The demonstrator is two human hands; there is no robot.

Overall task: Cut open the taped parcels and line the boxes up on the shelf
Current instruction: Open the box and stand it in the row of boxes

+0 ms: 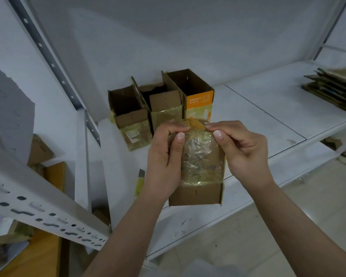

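Hands hold one taped parcel in the air above the front edge of the white shelf. Left hand grips the parcel's left side, thumb laid flat on the near face, fingers curled over the top edge. Right hand grips the right side, thumb on the near face, fingers bent over the top edge, pinching at the crinkled clear tape there. Fingertips of the two hands sit close together at the parcel's top, just apart. Parcel is brown cardboard, upper part wrapped in wrinkled yellowish tape, a bare cardboard flap hanging at its lower end.

Beyond the fingers, on the shelf against the back wall: three opened boxes in a row, touching side by side. Left box and middle box are plain brown with tape remnants on their fronts. Right box has an orange panel with white print, too small to read.

Below and left of the left hand, a yellow-handled cutter lies on the shelf, partly hidden by the wrist. Far right of the fingers, a stack of flattened cardboard rests on the shelf.
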